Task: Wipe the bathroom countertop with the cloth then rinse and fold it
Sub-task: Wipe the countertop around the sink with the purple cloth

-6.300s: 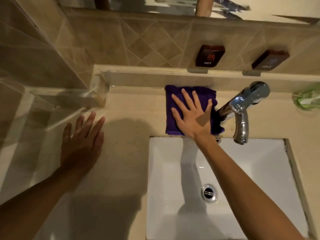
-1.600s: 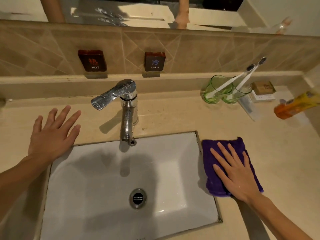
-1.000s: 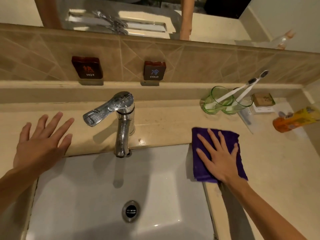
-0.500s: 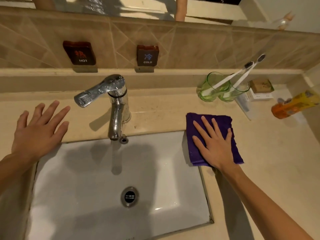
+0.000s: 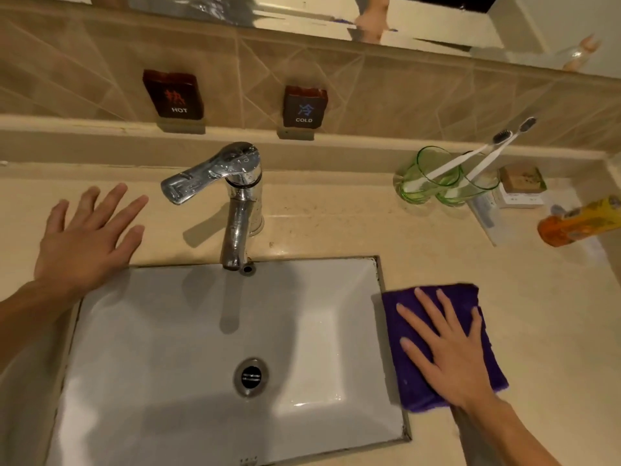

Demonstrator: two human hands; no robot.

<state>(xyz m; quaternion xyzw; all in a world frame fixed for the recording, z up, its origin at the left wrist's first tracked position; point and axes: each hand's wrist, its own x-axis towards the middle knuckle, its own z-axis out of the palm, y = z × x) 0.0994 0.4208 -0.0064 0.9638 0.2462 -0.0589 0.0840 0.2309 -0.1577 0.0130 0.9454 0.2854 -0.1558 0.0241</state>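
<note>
So the purple cloth [image 5: 433, 351] is folded into a rough rectangle on the countertop [image 5: 544, 324], right against the right rim of the sink [image 5: 215, 334], with its long axis running near to far along that edge. The right hand [image 5: 450, 354] sits flat on top, fingers spread, palm pressing down, not pinching anything. The left hand [image 5: 84, 240] is also splayed flat, on the counter at the sink's far-left corner, well apart from the cloth, so it's just bracing, I'd guess. The faucet [image 5: 235, 203] is far and left of the cloth, so rinsing would mean scooping it up leftward over the basin. Probably more counter to wipe first, though.
</note>
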